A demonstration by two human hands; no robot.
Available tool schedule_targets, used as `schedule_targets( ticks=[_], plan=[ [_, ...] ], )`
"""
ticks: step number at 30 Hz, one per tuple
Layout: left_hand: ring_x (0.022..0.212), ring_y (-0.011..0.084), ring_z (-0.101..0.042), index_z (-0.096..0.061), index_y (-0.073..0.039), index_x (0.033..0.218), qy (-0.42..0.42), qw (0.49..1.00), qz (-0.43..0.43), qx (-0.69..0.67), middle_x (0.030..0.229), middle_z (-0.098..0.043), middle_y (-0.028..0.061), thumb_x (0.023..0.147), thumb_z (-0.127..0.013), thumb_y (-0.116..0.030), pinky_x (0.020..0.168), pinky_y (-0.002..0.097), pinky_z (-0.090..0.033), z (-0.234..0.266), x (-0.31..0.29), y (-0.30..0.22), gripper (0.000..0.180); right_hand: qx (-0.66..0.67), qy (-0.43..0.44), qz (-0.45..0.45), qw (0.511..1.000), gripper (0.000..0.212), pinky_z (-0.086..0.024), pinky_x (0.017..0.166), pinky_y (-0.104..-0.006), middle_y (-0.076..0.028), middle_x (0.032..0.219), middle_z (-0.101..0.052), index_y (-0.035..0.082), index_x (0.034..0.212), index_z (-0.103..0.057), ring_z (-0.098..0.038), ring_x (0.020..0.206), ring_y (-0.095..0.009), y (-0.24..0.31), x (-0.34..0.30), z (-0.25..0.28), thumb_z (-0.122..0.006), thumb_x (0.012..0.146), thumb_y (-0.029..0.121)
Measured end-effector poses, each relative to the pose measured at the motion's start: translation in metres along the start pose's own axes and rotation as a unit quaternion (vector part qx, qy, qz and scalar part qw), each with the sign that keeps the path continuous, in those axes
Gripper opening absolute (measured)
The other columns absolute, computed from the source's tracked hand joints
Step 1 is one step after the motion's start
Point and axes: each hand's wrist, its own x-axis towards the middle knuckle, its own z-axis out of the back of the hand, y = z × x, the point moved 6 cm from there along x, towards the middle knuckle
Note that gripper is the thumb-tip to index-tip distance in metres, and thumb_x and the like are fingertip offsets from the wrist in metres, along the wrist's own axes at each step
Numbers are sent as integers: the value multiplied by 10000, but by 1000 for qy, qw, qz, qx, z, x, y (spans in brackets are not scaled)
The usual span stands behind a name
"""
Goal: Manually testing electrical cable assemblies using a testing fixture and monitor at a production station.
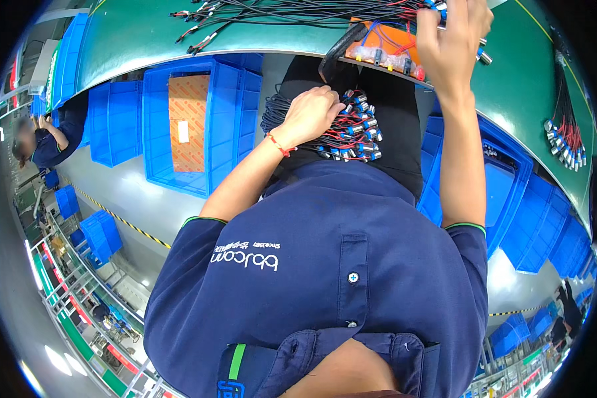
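Person seated at green desk [139, 40], seen from above. Left hand [314, 111] lies over a cable bundle [361, 136] on the lap; fingers bent across the black and red wires, but whether that grip is closed round them, cannot tell. The bundle's blue-and-silver plug ends fan out toward the person's right. Right hand [452, 46] is at the desk's front edge, by the right end of an orange board [408, 40] and beside blue-ended plugs; fingertips partly cut off by the frame, grip state unclear. Loose black cables [278, 11] stretch left along the desk. Another bunch of plugs [565, 142] lies at far right. Below the desk, left: blue bin [222, 132] with brown cardboard [190, 106] inside.
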Motion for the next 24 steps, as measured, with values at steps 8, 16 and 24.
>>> schedule_targets(
  ticks=[8, 16, 24],
  plan=[
    [849, 280, -576, -640, -48, 870, 51, 979, -83, -177, 851, -600, 81, 845, -673, -162, 772, 391, -460, 11, -34, -13, 121, 159, 350, -40, 922, 239, -408, 920, -430, -121, 1007, -595, 43, 1038, -593, -563, 995, -319, 53, -149, -42, -591, 812, 120],
    [862, 281, -567, -659, -44, 906, -27, 996, -73, -46, 892, -603, 87, 814, -692, -99, 774, 368, -465, 30, -16, -15, 112, 168, 391, -179, 887, 338, -398, 957, -429, -131, 1156, -582, 71, 1173, -577, -551, 1084, -325, 20, -203, -37, -608, 904, 273],
    [896, 262, -625, -685, -34, 950, -52, 990, -95, -91, 922, -661, 87, 833, -679, -55, 782, 345, -501, 52, -20, -36, 120, 180, 415, -181, 873, 191, -411, 929, -383, -102, 1117, -603, 80, 1042, -667, -560, 1045, -284, 24, -190, -30, -640, 888, 192]
  ],
)
